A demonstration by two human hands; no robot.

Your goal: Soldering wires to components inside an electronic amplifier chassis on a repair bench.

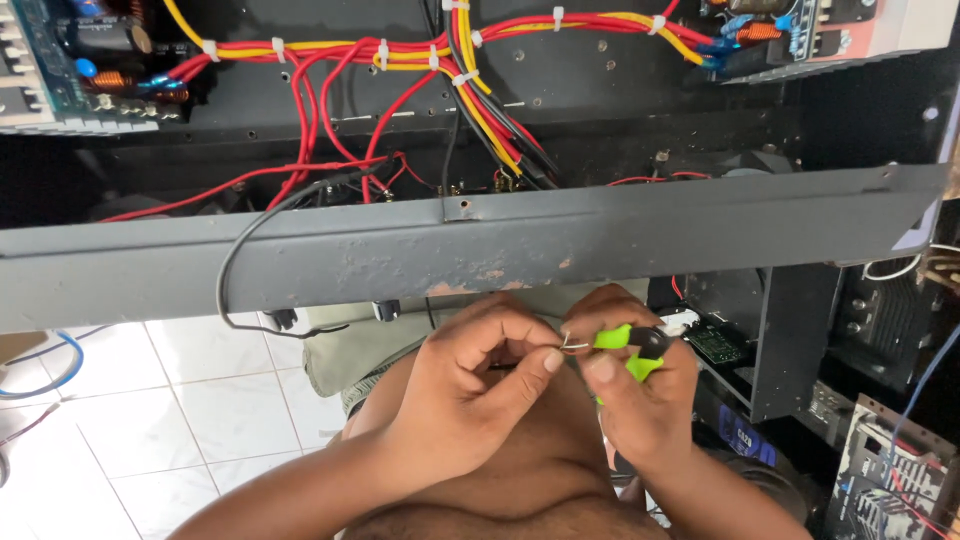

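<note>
Our right hand (640,390) grips one green-handled cutter (630,348). Our left hand (480,375), just beside it, pinches one thin wire end (572,346) touching the cutter's tip. Above both hands we note one grey metal panel (480,250), with red and yellow wires (400,55) beyond.

Red and yellow wire bundle (400,55) above grey metal panel (450,245).

White floor tiles (190,400) fill the lower left of the frame, pretty bright, looks like daylight; a worn grey metal chassis edge (480,245) runs across the middle. Upper part is a dark open cabinet with red and yellow wire bundles (400,55); more electronics boxes (880,470) sit lower right.
</note>
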